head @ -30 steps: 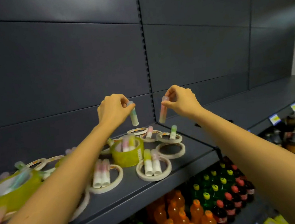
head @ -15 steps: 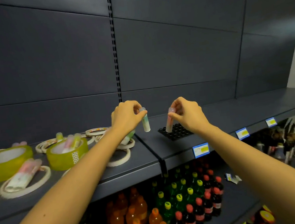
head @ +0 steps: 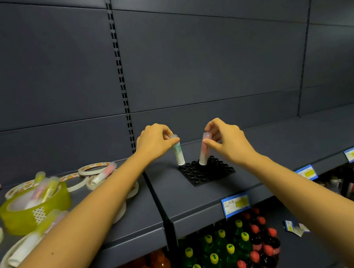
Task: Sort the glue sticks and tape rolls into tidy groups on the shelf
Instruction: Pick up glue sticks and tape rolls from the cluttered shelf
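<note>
While pink glue stick (head: 203, 150) touches socket tray (head: 208, 174), green stick (head: 178, 153) at its edge

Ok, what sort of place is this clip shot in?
Most likely a shop aisle: dark metal retail shelving with blue price tags on its front edge, and rows of bottled drinks stocked below.

Two sticks stand upright near the back edge of the shelf (head: 283, 143): one teal glue stick (head: 178, 153) and one pink glue stick (head: 203, 152). One black socket tray (head: 211, 175) lies there. Toward the left edge are two yellow-green tape rolls (head: 34, 207), at least five thin white tape rings (head: 93, 165) and several loose glue sticks (head: 102, 176), too blurred to count. Three blue price labels (head: 236, 204) line the front edge.
</note>
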Action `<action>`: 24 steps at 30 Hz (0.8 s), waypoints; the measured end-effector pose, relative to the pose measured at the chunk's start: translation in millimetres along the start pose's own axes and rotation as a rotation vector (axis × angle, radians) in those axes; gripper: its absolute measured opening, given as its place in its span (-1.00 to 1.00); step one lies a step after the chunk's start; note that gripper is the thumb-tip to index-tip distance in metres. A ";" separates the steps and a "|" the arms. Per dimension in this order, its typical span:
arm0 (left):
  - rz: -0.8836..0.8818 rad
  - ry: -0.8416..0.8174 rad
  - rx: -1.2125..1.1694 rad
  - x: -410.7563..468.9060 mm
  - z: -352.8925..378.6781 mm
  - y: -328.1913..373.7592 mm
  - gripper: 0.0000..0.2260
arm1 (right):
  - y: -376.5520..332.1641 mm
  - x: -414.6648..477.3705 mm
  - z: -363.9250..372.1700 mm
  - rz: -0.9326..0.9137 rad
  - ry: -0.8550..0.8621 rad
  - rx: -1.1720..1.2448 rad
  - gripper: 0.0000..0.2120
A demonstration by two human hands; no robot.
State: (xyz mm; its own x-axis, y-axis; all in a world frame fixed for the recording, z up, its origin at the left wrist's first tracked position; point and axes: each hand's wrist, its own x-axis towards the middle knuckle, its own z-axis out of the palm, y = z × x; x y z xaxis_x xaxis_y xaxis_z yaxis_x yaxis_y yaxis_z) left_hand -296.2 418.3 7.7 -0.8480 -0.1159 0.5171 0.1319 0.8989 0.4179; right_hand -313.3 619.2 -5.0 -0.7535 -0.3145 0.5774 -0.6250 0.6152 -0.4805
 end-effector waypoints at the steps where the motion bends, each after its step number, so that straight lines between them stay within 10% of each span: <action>1: -0.010 -0.003 0.007 3.5 3.1 -2.0 -0.81 | 4.2 5.0 3.6 -0.009 -0.013 0.000 -0.77; 24: -0.093 -0.037 0.139 13.6 30.6 13.6 -0.72 | 28.8 62.4 41.0 -0.213 -0.231 0.117 -0.79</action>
State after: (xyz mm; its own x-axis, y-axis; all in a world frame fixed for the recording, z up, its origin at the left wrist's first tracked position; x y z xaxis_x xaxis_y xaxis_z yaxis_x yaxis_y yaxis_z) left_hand -321.7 441.9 -2.4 -0.8719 -0.1884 0.4520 -0.0183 0.9349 0.3544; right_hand -386.6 587.7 -9.9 -0.6215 -0.5906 0.5147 -0.7824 0.4352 -0.4454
